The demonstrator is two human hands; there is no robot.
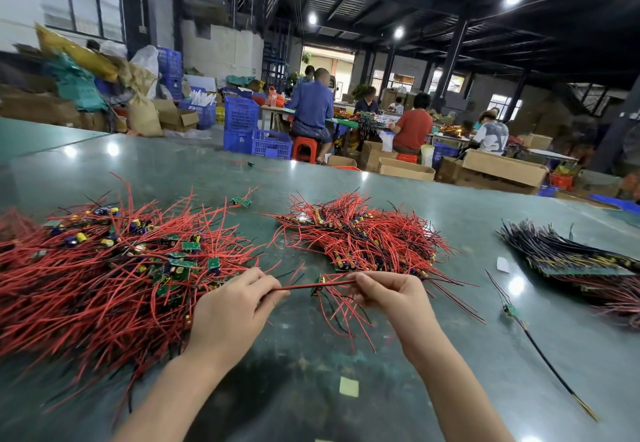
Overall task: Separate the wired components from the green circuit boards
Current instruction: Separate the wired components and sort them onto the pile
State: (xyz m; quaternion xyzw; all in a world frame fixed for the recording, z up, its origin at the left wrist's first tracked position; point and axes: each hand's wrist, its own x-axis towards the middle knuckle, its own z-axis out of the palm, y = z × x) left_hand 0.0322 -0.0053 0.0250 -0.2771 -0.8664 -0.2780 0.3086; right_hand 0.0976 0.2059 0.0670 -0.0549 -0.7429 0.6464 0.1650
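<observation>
— Across the surface (398, 195), what takes up the most room?

— The heap of red-wired boards (104, 268) toward the left edge. It runs out of the picture, so its full spread is cut off, and its nearest part is blurred. Beside it, around the middle, lies a second red bundle (363, 237), its boards mostly buried under the wires.

— And toward the right edge?

— A dark-wired stack (568, 254), also cut off by the picture's edge. Near it lie a loose dark lead (543, 348) and a scrap of white paper (503, 265).

— The hands?

— The left hand (232, 310) has its grip closed, pinching one end of a red wire (311, 285). The right hand (391, 296) pinches the other end, so the wire is stretched between them, just above the surface near its front edge. A small green board (317, 287) hangs at the wire's middle; how it is joined is too small to make out.

— Anything smaller?

— A pale square tag (348, 387) between the forearms.
</observation>
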